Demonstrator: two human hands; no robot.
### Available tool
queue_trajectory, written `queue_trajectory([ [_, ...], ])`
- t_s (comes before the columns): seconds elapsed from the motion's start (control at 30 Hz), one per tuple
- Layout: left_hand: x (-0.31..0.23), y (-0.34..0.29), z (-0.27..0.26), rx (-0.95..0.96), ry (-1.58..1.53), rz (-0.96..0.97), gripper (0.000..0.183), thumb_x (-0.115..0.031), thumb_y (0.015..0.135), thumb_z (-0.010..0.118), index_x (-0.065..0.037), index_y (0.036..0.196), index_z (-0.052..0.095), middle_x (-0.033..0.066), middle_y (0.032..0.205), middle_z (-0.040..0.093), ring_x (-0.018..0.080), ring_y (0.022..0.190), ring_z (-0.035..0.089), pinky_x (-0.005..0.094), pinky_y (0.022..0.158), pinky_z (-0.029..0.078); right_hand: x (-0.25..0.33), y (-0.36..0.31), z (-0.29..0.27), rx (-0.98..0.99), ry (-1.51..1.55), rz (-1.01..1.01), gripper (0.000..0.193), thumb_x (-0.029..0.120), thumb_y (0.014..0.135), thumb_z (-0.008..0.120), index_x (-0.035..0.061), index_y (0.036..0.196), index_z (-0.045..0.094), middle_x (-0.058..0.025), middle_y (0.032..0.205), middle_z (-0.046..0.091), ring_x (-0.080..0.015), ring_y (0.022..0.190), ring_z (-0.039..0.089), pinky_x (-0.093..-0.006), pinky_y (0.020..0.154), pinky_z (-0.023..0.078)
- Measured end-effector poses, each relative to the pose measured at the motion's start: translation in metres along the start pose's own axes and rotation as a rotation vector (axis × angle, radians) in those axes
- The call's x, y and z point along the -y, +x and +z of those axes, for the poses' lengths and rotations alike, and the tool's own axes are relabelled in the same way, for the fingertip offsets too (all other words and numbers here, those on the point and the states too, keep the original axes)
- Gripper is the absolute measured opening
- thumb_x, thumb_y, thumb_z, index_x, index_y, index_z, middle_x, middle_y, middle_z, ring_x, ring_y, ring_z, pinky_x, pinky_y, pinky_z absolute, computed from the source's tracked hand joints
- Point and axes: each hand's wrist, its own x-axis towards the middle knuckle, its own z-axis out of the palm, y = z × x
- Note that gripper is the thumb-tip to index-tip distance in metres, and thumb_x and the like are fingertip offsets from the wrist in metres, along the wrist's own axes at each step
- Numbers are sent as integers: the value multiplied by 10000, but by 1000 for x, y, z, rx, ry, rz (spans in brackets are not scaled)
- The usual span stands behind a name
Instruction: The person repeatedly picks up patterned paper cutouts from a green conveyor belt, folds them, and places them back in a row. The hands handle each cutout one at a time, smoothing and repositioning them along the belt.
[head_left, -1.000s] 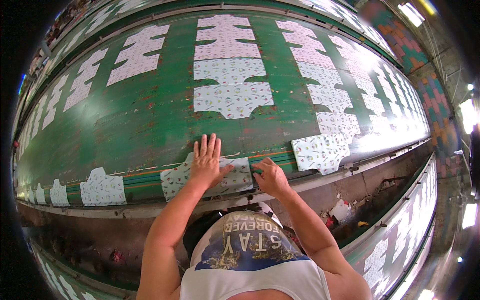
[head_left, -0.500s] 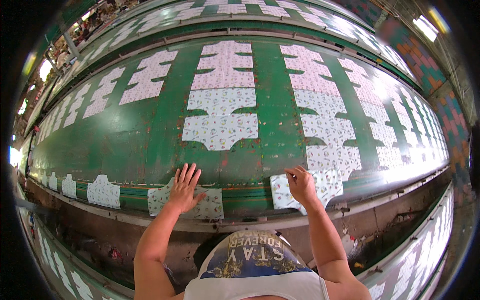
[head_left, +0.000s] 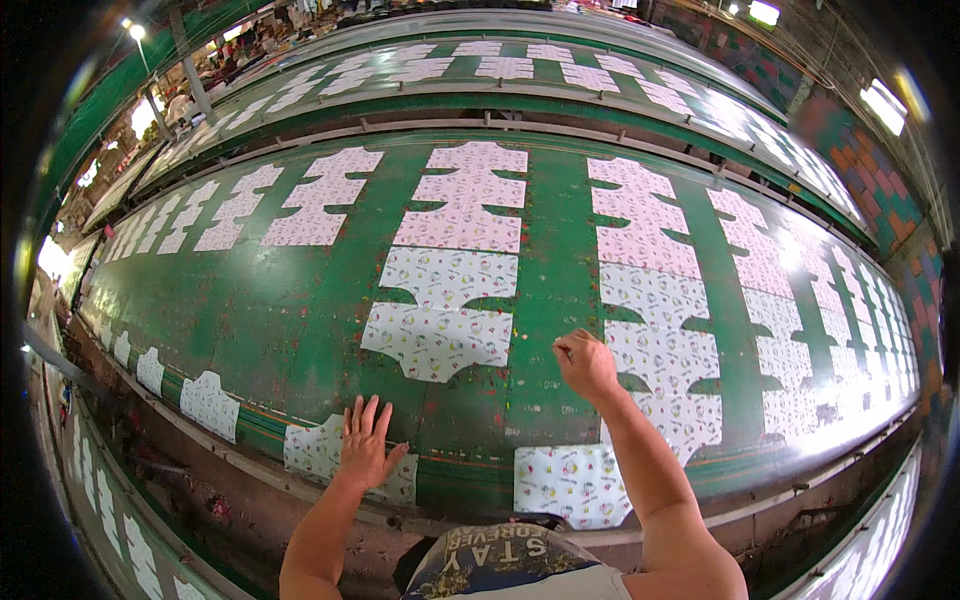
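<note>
My left hand [head_left: 367, 440] lies open, fingers spread, on a printed white fabric piece [head_left: 308, 450] at the near edge of the long green table [head_left: 300, 370]. Farther in and to the right is my right hand [head_left: 585, 362], its fingers curled closed; whatever they may hold is hidden. It is over the table beside a column of white printed fabric pieces [head_left: 660, 355], partly covered by my forearm. Another white printed piece [head_left: 567, 482] sits flat at the near edge, left of my right forearm. Between and beyond my hands are white shirt-shaped pieces [head_left: 440, 338] with colourful small prints.
Pink printed pieces [head_left: 470, 215] continue the columns toward the far side. More small white pieces [head_left: 210, 403] line the near edge at left. A rail [head_left: 490, 124] runs along the far edge, with similar fabric-covered tables [head_left: 505, 67] behind it.
My right hand has moved away from the near-edge white piece, up and inward over the table. That piece now lies flat. My left hand stays on its piece; the view has tilted upward.
</note>
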Motion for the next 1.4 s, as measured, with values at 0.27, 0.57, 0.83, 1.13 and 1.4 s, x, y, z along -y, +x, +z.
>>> queue_trajectory([
  [0.27,-3,11,-9,19,-43,-28,936,-620,1018,693,-95,1727,382,231,1795,254,534,1667,183,715,1337,151,-6,150,73,142,-250,0,263,316,1001,782,107,1155,824,-139,1242,725,-375,1210,706,-496,1033,583],
  [0.57,3,16,-9,0,-183,-97,867,-506,944,798,-47,1625,516,240,1708,391,543,1603,309,722,1310,204,-19,265,123,235,-399,240,309,282,949,754,43,1136,817,-169,1238,799,-401,1152,773,-506,979,635],
  [0.83,25,127,-14,-420,-289,-15,685,-242,934,818,-67,1550,576,177,1596,530,462,1510,472,699,1280,286,55,236,107,571,-19,-122,192,186,913,690,76,1037,787,-206,1047,790,-395,932,779,-507,822,622],
  [1.13,79,211,-97,-192,-312,-10,333,45,835,799,-104,1130,838,92,1170,762,297,1174,716,513,1109,535,130,73,75,862,995,-477,142,-28,816,794,0,910,691,-112,960,731,-277,870,719,-398,755,569],
  [1.4,112,201,-77,-9,-1106,-398,214,12,948,830,5,1161,809,12,925,757,55,821,662,263,722,541,41,68,50,441,434,99,164,-35,865,765,-5,1026,777,-94,935,748,-188,841,725,-323,741,582],
])
